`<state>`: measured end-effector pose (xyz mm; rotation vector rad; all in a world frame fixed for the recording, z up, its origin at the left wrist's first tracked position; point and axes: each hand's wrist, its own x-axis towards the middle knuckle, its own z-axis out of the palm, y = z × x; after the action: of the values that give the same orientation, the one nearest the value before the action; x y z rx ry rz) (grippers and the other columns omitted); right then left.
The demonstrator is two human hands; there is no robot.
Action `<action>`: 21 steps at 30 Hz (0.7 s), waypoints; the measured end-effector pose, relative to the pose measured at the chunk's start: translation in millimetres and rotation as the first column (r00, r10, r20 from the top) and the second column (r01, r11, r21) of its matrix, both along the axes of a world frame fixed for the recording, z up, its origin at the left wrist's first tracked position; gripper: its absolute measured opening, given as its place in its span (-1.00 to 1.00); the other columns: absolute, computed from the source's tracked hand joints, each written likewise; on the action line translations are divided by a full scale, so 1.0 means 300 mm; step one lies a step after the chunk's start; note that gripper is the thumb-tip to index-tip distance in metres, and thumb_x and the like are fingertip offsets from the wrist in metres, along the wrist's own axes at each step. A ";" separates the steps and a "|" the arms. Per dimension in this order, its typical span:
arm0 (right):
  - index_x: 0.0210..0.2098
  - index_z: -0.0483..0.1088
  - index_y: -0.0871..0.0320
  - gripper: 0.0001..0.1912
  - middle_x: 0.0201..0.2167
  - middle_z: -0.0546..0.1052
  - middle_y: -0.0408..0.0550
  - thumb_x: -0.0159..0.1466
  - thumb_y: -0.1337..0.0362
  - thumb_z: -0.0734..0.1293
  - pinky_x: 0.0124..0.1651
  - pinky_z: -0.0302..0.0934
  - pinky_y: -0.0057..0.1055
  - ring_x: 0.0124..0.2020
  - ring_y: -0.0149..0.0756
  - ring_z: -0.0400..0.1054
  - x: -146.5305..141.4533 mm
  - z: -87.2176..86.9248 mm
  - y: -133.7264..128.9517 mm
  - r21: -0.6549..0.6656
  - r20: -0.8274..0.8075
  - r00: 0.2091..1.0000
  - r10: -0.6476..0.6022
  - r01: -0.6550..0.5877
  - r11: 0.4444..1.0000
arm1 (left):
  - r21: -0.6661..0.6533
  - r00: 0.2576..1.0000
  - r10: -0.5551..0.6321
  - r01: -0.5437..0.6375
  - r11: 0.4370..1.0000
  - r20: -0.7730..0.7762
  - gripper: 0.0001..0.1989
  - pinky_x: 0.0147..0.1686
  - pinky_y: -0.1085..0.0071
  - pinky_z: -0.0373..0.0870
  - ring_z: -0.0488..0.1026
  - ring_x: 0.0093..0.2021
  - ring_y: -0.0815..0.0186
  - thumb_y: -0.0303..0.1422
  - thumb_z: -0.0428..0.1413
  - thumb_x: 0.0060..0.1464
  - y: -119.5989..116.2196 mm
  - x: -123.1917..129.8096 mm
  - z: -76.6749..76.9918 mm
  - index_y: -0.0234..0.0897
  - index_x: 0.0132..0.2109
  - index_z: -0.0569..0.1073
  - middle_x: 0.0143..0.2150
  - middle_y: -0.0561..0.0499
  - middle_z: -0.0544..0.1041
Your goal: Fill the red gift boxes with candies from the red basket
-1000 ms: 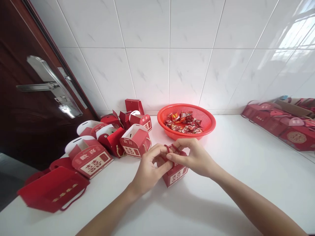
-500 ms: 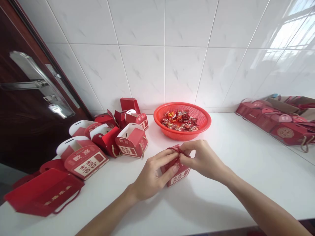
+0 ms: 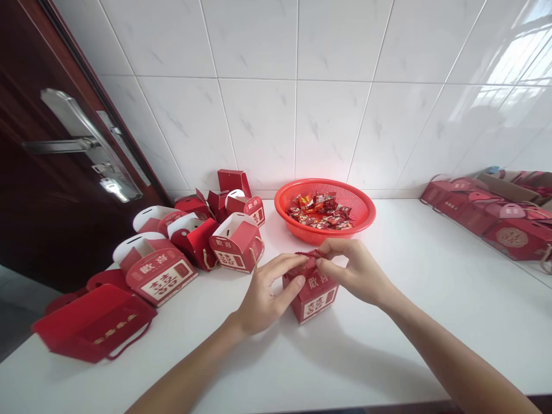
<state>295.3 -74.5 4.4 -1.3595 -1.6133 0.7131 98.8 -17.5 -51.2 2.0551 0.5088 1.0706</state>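
Observation:
A small red box [image 3: 317, 299] with white-panelled characters stands upright on the white table [image 3: 371, 356], its top folded together. My left hand [image 3: 269, 293] is at the box's left side, thumb on the front and fingers at the top, gripping it. My right hand [image 3: 351, 270] pinches the dark red cord [image 3: 308, 253] at the top right of the box. Fingers partly cover the top and cord. Just behind, a red plastic basket [image 3: 282, 201] holds several wrapped candies [image 3: 321, 211].
Several open red boxes [image 3: 161, 270] crowd the table's left side, one with a red cord handle [image 3: 129, 344] at the front. More red boxes [image 3: 513, 236] line the far right. A tiled wall [image 3: 259, 126] rises behind, and a dark door [image 3: 26, 195] stands at left.
The view has shifted slightly, moving the surroundings right. My fingers have shifted on the box top, and more of the box's front and its upper characters now shows.

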 end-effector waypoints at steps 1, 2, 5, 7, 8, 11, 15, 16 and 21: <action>-0.48 0.42 0.15 -0.88 -0.49 0.53 -0.13 0.17 0.30 0.29 -0.31 0.27 -0.40 -0.41 -0.32 0.38 0.003 -0.003 0.003 -0.005 -0.046 0.999 0.007 -0.008 1.000 | -0.003 1.000 0.008 -0.007 1.000 0.008 -0.75 -0.02 0.32 0.54 0.56 -0.06 0.24 -0.37 0.15 0.30 0.003 -0.001 -0.001 -0.22 0.09 0.56 0.00 -0.10 0.61; -0.46 0.42 0.16 -0.89 -0.47 0.55 -0.12 0.18 0.28 0.30 -0.29 0.29 -0.39 -0.39 -0.31 0.40 0.005 -0.006 0.006 -0.017 -0.098 0.995 0.013 -0.015 1.000 | -0.003 1.000 0.015 -0.015 1.000 0.017 -0.76 -0.04 0.33 0.54 0.56 -0.08 0.25 -0.37 0.16 0.29 0.005 -0.001 -0.002 -0.22 0.07 0.56 -0.02 -0.09 0.61; -0.45 0.38 0.14 -0.86 -0.43 0.58 -0.10 0.17 0.22 0.36 -0.28 0.31 -0.37 -0.37 -0.28 0.45 0.012 -0.015 0.013 -0.084 -0.295 0.955 0.022 -0.049 0.995 | 0.012 0.999 0.034 -0.034 0.999 0.033 -0.79 -0.07 0.35 0.53 0.56 -0.12 0.26 -0.39 0.18 0.25 0.012 0.002 -0.006 -0.24 0.02 0.57 -0.08 -0.07 0.61; -0.44 0.36 0.12 -0.82 -0.43 0.60 -0.10 0.16 0.19 0.40 -0.26 0.34 -0.36 -0.35 -0.26 0.49 0.019 -0.020 0.017 -0.139 -0.435 0.900 0.026 -0.095 0.986 | 0.030 0.998 0.052 -0.053 0.998 0.040 -0.82 -0.11 0.36 0.53 0.55 -0.17 0.28 -0.40 0.18 0.24 0.017 0.003 -0.010 -0.24 -0.02 0.57 -0.12 -0.06 0.60; -0.44 0.35 0.12 -0.81 -0.43 0.61 -0.10 0.16 0.18 0.41 -0.25 0.35 -0.35 -0.35 -0.25 0.50 0.025 -0.022 0.018 -0.160 -0.491 0.871 0.027 -0.120 0.980 | 0.039 0.997 0.064 -0.065 0.997 0.043 -0.84 -0.13 0.37 0.52 0.54 -0.19 0.29 -0.40 0.18 0.23 0.021 0.003 -0.012 -0.24 -0.05 0.57 -0.15 -0.05 0.60; -0.43 0.36 0.11 -0.81 -0.43 0.62 -0.09 0.17 0.18 0.43 -0.23 0.36 -0.34 -0.34 -0.24 0.52 0.061 -0.016 0.015 -0.171 -0.558 0.829 0.036 -0.157 0.973 | 0.044 0.993 0.105 -0.108 0.993 0.059 -0.89 -0.17 0.40 0.50 0.53 -0.26 0.33 -0.41 0.17 0.23 0.036 -0.002 -0.016 -0.24 -0.11 0.58 -0.20 -0.03 0.59; -0.44 0.39 0.12 -0.85 -0.52 0.55 -0.15 0.08 0.30 0.46 -0.30 0.30 -0.40 -0.43 -0.31 0.46 0.151 0.013 -0.014 -0.118 -0.515 0.857 -0.010 -0.059 0.991 | 0.009 0.985 0.152 -0.153 0.988 0.077 -0.90 -0.18 0.42 0.49 0.53 -0.25 0.33 -0.42 0.17 0.22 0.061 -0.019 -0.016 -0.23 -0.16 0.59 -0.22 -0.02 0.59; -0.45 0.39 0.12 -0.85 -0.53 0.52 -0.18 0.04 0.33 0.46 -0.34 0.28 -0.41 -0.47 -0.33 0.44 0.179 0.022 -0.024 -0.114 -0.503 0.863 -0.050 -0.009 0.993 | 0.000 0.985 0.157 -0.158 0.987 0.078 -0.91 -0.18 0.43 0.48 0.53 -0.24 0.33 -0.42 0.17 0.22 0.067 -0.024 -0.016 -0.23 -0.18 0.60 -0.23 -0.01 0.59; -0.49 0.43 0.13 -0.85 -0.53 0.50 -0.15 -0.02 0.27 0.47 -0.39 0.28 -0.39 -0.50 -0.33 0.39 0.328 0.046 -0.075 -0.078 -0.250 0.916 -0.314 0.304 0.949 | -0.033 0.986 0.153 -0.152 0.988 0.058 -0.90 -0.23 0.47 0.47 0.52 -0.25 0.34 -0.41 0.17 0.21 0.085 -0.037 -0.015 -0.22 -0.23 0.60 -0.27 0.01 0.59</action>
<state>393.5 -97.1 18.2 -1.4413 -1.1507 0.6982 87.7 8.0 -55.6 1.9778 0.6559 1.2036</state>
